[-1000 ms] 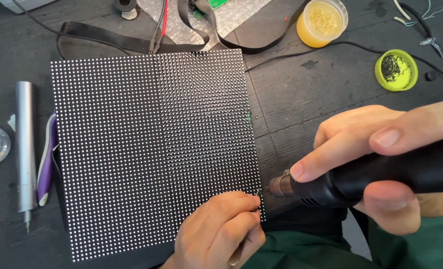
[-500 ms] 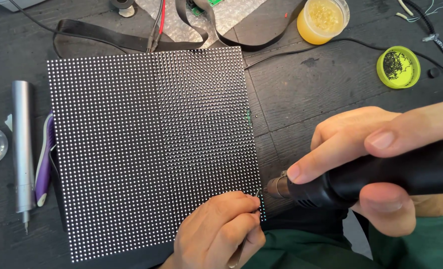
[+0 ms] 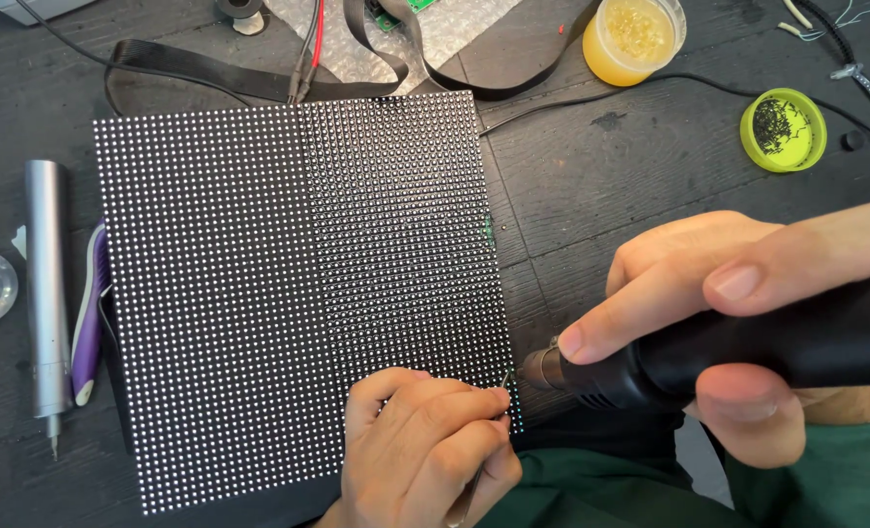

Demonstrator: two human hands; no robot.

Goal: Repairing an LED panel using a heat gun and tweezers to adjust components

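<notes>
right hand (image 3: pixel 748 323) around hot-air tool (image 3: pixel 728 357), left hand (image 3: pixel 420 445) with tweezers (image 3: pixel 489 440) at led panel (image 3: pixel 259 293) edge

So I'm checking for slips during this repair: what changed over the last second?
Almost nothing. The dotted panel sits slightly lower-left in view. The right hand still holds the black heat tool at the panel's lower right edge, and the left hand still holds tweezers there.

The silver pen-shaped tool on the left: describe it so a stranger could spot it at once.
Start at the big black dotted panel that fills the middle of the dark table. Just off its left edge lies the silver tool, lengthwise along that edge, a plain metal cylinder with a thin tip pointing toward the person. The purple-and-white tool beside it is curved and coloured; the silver tool is straight and bare metal.
</notes>
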